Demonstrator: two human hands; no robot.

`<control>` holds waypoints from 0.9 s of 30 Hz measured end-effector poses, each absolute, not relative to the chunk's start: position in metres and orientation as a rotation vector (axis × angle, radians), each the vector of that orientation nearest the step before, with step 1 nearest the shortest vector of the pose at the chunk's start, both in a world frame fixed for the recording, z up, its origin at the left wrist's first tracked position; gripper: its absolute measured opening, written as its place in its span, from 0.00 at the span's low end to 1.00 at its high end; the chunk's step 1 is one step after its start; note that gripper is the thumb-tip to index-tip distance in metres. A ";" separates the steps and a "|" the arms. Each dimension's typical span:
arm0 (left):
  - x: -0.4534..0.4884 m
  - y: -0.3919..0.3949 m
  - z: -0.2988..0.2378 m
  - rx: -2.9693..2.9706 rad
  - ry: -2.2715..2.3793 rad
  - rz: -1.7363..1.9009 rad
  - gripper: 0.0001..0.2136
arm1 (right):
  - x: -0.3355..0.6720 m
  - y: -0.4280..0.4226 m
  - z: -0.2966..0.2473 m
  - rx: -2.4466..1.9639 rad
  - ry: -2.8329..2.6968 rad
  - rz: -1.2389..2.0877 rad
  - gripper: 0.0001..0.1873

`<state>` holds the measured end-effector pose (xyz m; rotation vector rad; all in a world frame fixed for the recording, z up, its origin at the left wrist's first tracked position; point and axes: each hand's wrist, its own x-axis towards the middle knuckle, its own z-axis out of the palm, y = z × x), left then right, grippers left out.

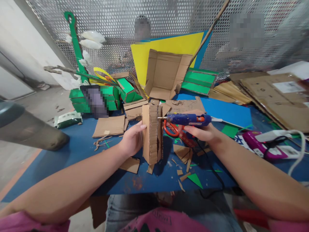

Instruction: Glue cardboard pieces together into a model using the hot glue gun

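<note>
Upright above the table, a folded cardboard piece with corrugated edges is gripped by my left hand at its left side. Some of those fingers are hidden behind the cardboard. My right hand is wrapped round a blue hot glue gun, a white glue stick poking out of its back end. The metal nozzle points left and meets or nearly meets the upper right edge of the cardboard. Beneath the gun lie red-handled scissors, partly covered.
Cardboard scraps and green bits litter the blue table. Behind stand an open cardboard box and green cardboard parts. A grey cylinder is at left, a purple-and-white power strip at right. The gun's black cord hangs near the front edge.
</note>
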<state>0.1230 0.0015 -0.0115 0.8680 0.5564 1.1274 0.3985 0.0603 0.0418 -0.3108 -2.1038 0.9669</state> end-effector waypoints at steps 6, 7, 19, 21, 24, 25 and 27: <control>0.123 0.002 -0.011 0.862 0.559 1.112 0.25 | 0.397 0.056 0.041 -0.401 -2.024 1.084 0.12; 0.123 0.002 -0.011 0.860 0.559 1.114 0.26 | 0.397 0.055 0.040 -0.410 -2.010 1.107 0.12; 0.122 0.001 -0.011 0.844 0.561 1.116 0.26 | 0.398 0.058 0.043 -0.311 -2.071 1.045 0.10; 0.122 0.001 -0.010 0.848 0.569 1.113 0.26 | 0.397 0.058 0.046 -0.296 -2.077 1.043 0.10; 0.122 0.001 -0.010 0.853 0.578 1.101 0.26 | 0.395 0.057 0.046 -0.274 -2.075 1.044 0.09; 0.122 0.001 -0.010 0.853 0.579 1.101 0.27 | 0.395 0.057 0.046 -0.273 -2.078 1.044 0.10; 0.123 0.001 -0.009 0.851 0.577 1.111 0.26 | 0.396 0.058 0.045 -0.284 -2.083 1.043 0.10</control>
